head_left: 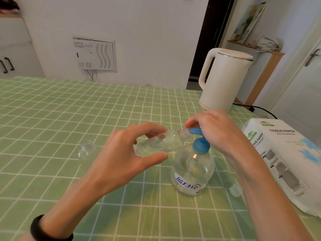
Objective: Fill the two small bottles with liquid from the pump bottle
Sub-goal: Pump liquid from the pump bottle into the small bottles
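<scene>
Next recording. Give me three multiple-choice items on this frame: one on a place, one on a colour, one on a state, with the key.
1. Where does the spare small bottle stand?
A) on the table, left of the left hand
B) on the floor
C) on a shelf

2. What colour is the pump head?
A) red
B) blue
C) black

3. How does the held small bottle lie?
A) upright
B) tipped sideways, mouth at the pump spout
C) upside down

Key: 1 A, it stands on the table beside that hand; 2 B, the head is plainly blue; 3 B, its open neck meets the spout.
</scene>
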A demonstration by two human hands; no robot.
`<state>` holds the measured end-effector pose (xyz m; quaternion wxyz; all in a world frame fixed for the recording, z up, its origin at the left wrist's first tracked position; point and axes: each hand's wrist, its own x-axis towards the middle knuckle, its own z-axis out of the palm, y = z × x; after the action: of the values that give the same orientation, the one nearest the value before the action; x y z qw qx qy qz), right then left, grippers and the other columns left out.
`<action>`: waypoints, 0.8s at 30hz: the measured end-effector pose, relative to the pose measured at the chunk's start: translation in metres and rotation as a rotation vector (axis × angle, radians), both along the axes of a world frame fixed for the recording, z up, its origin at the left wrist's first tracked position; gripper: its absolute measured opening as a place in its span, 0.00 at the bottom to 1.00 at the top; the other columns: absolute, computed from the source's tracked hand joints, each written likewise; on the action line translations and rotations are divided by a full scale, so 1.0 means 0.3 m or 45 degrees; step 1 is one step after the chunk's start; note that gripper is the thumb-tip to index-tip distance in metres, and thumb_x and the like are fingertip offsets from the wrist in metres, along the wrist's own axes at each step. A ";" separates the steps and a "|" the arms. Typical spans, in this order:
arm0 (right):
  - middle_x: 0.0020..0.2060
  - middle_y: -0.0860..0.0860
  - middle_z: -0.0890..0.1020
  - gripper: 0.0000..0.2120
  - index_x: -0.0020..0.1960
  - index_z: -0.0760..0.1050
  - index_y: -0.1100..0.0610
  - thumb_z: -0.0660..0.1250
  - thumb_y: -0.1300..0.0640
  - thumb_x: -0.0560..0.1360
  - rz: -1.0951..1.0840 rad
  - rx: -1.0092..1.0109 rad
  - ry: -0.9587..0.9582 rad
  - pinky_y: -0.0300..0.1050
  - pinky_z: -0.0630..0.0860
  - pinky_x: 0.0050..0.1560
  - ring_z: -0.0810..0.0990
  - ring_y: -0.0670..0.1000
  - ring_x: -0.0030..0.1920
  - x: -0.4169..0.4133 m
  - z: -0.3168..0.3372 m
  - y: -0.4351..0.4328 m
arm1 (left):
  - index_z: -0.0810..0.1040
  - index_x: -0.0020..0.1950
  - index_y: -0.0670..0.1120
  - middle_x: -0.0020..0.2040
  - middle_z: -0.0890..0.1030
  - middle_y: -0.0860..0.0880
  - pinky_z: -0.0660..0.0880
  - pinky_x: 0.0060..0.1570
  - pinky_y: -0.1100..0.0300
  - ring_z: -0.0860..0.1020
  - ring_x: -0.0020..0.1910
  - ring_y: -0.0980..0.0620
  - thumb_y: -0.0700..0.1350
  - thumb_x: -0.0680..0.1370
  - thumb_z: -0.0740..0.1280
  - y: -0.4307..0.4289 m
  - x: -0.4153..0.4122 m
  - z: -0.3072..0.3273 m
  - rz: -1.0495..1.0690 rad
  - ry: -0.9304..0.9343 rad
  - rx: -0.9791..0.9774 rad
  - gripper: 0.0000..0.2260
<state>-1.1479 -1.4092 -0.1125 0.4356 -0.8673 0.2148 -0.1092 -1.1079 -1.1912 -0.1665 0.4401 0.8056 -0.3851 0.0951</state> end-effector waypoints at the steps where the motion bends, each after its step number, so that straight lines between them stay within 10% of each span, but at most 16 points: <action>1: 0.43 0.45 0.88 0.17 0.40 0.87 0.52 0.62 0.55 0.79 0.002 -0.031 -0.026 0.44 0.76 0.47 0.84 0.47 0.50 -0.002 0.000 -0.002 | 0.82 0.61 0.59 0.53 0.85 0.67 0.73 0.47 0.66 0.81 0.55 0.64 0.56 0.69 0.77 0.000 0.000 -0.001 0.002 0.001 0.001 0.21; 8: 0.50 0.40 0.83 0.19 0.45 0.88 0.51 0.59 0.60 0.81 0.072 0.081 0.053 0.37 0.69 0.43 0.78 0.38 0.51 0.001 -0.002 0.000 | 0.82 0.61 0.58 0.53 0.84 0.67 0.72 0.47 0.69 0.82 0.54 0.64 0.54 0.69 0.80 -0.001 0.006 -0.001 -0.002 -0.011 0.006 0.20; 24: 0.33 0.40 0.86 0.19 0.38 0.88 0.53 0.62 0.54 0.80 0.034 0.072 -0.017 0.41 0.71 0.39 0.83 0.36 0.34 -0.005 0.000 0.008 | 0.82 0.62 0.59 0.54 0.84 0.66 0.71 0.47 0.71 0.82 0.55 0.63 0.56 0.70 0.78 0.007 0.007 0.010 -0.029 -0.012 -0.006 0.20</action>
<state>-1.1494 -1.4070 -0.1126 0.4627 -0.8567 0.2032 -0.1028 -1.1058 -1.1891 -0.1635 0.4412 0.7997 -0.3960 0.0947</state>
